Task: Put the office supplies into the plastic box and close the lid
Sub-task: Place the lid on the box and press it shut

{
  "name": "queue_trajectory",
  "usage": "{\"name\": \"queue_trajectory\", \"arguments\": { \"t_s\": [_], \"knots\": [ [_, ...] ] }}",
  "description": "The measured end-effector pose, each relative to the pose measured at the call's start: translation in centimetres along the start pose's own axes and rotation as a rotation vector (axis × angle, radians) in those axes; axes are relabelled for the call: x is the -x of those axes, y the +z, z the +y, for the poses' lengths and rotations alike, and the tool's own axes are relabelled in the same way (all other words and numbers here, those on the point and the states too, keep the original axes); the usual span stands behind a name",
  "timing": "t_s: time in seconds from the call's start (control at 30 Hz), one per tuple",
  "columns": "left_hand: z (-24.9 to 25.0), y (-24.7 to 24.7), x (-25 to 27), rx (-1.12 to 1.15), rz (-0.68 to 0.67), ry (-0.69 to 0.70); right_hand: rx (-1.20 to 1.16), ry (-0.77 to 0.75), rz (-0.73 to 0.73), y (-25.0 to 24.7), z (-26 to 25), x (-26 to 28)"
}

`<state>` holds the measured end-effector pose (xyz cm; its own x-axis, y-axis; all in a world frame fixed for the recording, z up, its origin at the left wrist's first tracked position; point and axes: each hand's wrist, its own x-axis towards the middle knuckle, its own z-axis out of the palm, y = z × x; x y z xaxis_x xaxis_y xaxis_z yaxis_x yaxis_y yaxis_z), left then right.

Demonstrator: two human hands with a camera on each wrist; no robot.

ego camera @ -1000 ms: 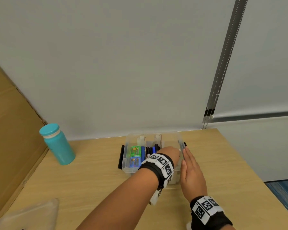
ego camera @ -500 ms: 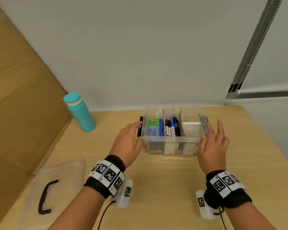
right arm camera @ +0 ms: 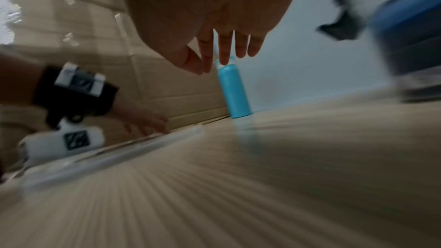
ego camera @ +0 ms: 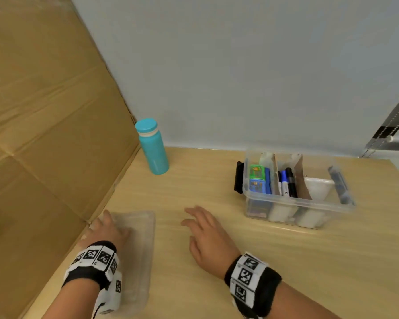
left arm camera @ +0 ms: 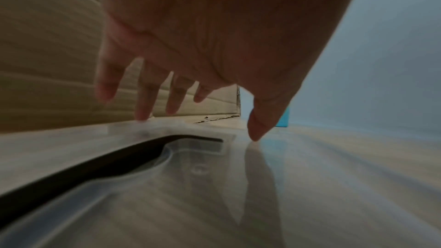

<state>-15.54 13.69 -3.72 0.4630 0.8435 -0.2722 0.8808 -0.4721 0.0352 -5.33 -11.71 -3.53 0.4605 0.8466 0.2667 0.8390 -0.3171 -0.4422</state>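
Spread and holding nothing, your left hand [ego camera: 108, 229] hovers over the clear lid [ego camera: 136, 254] at seven o'clock on the wooden table [ego camera: 217, 284], fingertips [left arm camera: 143, 114] touching the lid's far edge. Your right hand [ego camera: 207, 236] hangs at six o'clock, fingers loose and empty, just right of the lid. At two o'clock, the plastic box [ego camera: 295, 203] stands uncovered, markers [ego camera: 288, 183] and coloured packs [ego camera: 258, 180] inside. At eleven o'clock, a teal bottle [ego camera: 153, 148] stands upright beside cardboard [ego camera: 44, 111].
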Motion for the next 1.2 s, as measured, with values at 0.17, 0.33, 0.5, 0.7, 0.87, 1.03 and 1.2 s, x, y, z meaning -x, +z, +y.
{"name": "queue_trajectory", "arguments": {
  "t_s": [0.17, 0.33, 0.5, 0.7, 0.87, 1.03, 1.2],
  "knots": [
    [0.8, 0.1, -1.3, 0.057, -0.042, 0.061, -0.075, 0.087, -0.373, 2.9, -2.5, -4.5],
    [2.4, -0.6, -2.4, 0.191, -0.087, 0.047, -0.137, 0.277, -0.503, 3.4, -1.4, -7.4],
    [2.8, -1.5, -2.6, 0.129, -0.102, -0.067, -0.206, 0.314, -0.521, 3.9, -0.6, -7.7],
    [2.5, -1.9, -2.5, 0.480, -0.188, 0.055, -0.444, 0.416, -0.425, 4.5, 0.7, -7.3],
    [3.3, -4.5, -1.7, 0.858, -0.078, 0.216, -0.697, 0.459, -0.081, 0.9, 1.2, -6.9],
    [6.6, -8.7, 2.7, 1.040, -0.008, 0.571, -0.517, 0.401, 0.196, -4.8, 0.9, -4.7],
    [11.4, -11.0, 7.8, 1.045, -0.032, 0.998, -0.016, 0.265, 0.258, -10.6, 0.4, -2.9]
  ]
}}
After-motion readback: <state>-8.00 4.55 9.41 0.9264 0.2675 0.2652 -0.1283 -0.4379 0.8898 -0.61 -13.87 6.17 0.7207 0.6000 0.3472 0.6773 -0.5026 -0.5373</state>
